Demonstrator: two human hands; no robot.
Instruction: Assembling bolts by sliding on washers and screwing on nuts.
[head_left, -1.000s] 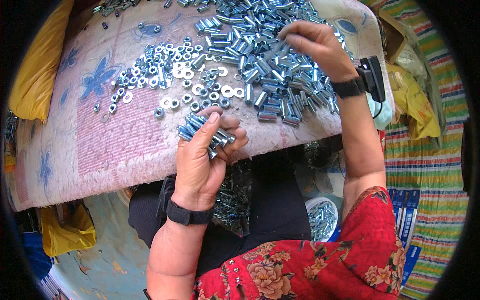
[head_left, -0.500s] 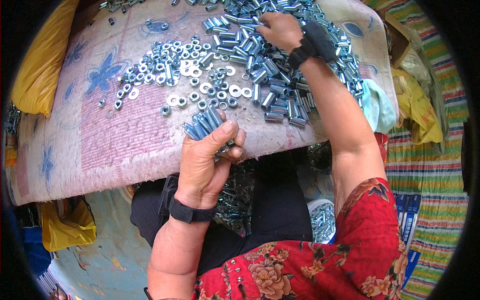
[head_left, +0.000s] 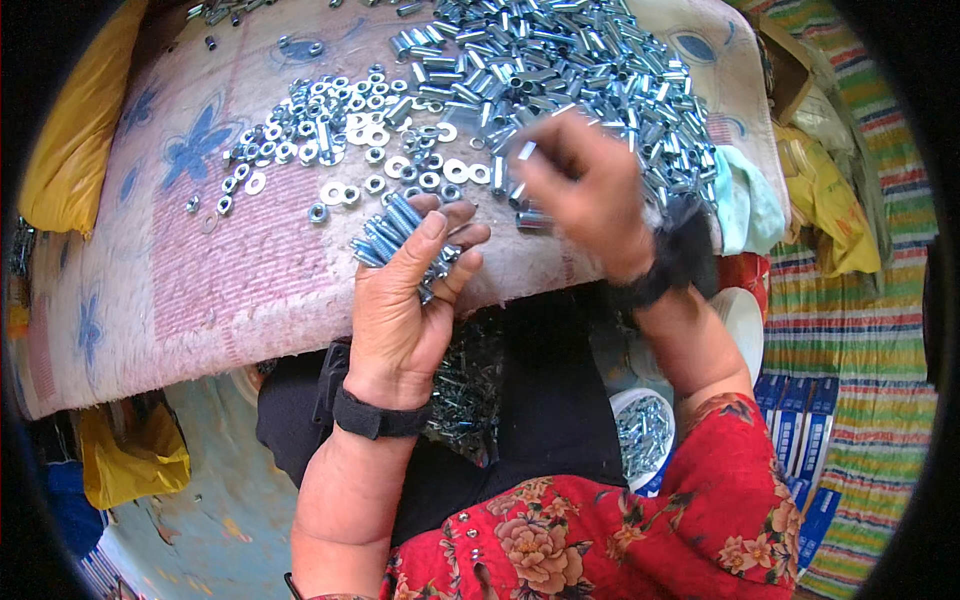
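Observation:
In my left hand (head_left: pixel 405 305) I hold a bunch of threaded bolts (head_left: pixel 392 232), fingers and thumb wrapped round them at the table's near edge. My right hand (head_left: pixel 590 195) is smeared by motion, to the right of the bolts and over the near part of a heap of metal sleeves (head_left: pixel 540 60). A small bright metal sleeve (head_left: pixel 526 150) shows at its pinched fingertips. Beyond my left hand lie hex nuts (head_left: pixel 318 212) and flat washers (head_left: pixel 332 193), loosely scattered on the cloth-covered table (head_left: pixel 230 290).
A light blue cloth (head_left: pixel 745 205) lies at the table's right edge. Below on the right stands a white bucket (head_left: pixel 640 435) of small metal parts, near blue boxes (head_left: pixel 795 425). Yellow bags (head_left: pixel 75 130) flank the table. More metal parts (head_left: pixel 465 390) lie by my lap.
My right hand has come back from the sleeve heap toward my left hand, with a sleeve at its fingertips. My left hand keeps the bolts, its fingers slightly more spread.

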